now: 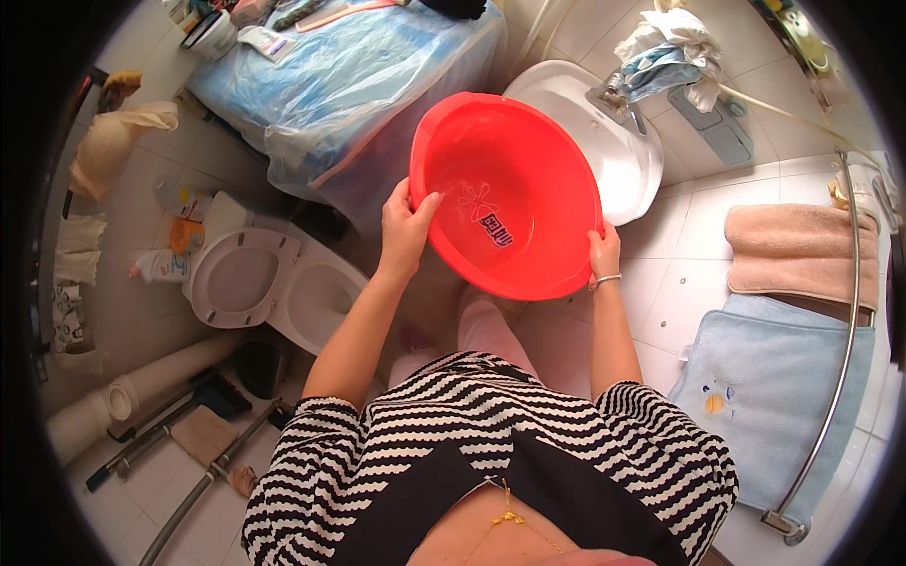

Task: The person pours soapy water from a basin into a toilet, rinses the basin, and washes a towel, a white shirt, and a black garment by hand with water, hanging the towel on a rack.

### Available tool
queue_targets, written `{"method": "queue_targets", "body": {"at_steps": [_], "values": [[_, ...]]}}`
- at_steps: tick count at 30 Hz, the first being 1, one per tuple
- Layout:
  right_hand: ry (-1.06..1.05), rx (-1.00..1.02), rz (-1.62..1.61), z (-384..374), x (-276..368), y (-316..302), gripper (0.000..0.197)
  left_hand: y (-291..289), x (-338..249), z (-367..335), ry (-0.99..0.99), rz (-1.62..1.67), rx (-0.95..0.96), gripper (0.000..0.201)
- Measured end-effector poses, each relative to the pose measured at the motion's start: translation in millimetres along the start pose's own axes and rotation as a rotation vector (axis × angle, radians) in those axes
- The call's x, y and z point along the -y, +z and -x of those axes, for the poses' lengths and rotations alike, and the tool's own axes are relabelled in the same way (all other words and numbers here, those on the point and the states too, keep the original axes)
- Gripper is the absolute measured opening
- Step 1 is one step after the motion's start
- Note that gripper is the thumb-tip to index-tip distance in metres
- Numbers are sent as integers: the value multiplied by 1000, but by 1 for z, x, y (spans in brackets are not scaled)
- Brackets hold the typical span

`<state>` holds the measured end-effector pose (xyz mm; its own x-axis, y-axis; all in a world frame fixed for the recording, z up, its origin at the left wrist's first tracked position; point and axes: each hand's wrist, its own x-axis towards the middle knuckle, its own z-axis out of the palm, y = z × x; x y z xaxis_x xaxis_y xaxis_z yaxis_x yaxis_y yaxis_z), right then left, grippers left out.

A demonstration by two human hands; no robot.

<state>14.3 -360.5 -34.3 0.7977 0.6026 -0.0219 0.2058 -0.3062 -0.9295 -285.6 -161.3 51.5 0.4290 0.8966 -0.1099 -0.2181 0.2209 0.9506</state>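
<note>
Between my two hands I carry a wide red plastic basin (528, 179), its hollow side facing me. Inside it are a pale flower-like outline and a dark printed patch on the bottom; no water is plain to see. My left hand (406, 226) grips the rim on the left, thumb over the edge and fingers behind the wall. On the right, my right hand (604, 255) closes round the rim, with a bracelet at the wrist. Beyond the basin, a white washbasin (623, 165) with a metal tap (612, 92) is partly hidden by it.
A washing machine-like box under a blue plastic cover (349, 85) stands far left. The toilet (321, 292) is left, its lid raised. Towels (793, 377) hang from a metal rail (849, 311) at right. White pipes (142, 391) and brushes lie lower left.
</note>
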Motion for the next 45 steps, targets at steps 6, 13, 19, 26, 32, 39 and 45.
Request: {"method": "queue_targets", "body": {"at_steps": [6, 13, 19, 26, 32, 39, 45], "values": [[169, -80, -102, -90, -11, -64, 33, 101, 27, -106, 0, -195, 109, 21], [275, -75, -42, -158, -29, -95, 38, 167, 74, -164, -98, -269, 67, 20], [249, -115, 109, -207, -58, -101, 41, 189, 103, -185, -75, -280, 25, 24], [149, -106, 366, -218, -35, -101, 47, 189, 76, -186, 141, -912, -71, 54], [308, -285, -512, -263, -27, -87, 39, 289, 43, -170, 93, -411, 602, 44], [499, -349, -1072, -304, -27, -63, 19, 418, 166, -236, -721, 205, 206, 29], [514, -361, -1153, -302, -26, -65, 24, 431, 181, -235, -748, 380, 238, 23]]}}
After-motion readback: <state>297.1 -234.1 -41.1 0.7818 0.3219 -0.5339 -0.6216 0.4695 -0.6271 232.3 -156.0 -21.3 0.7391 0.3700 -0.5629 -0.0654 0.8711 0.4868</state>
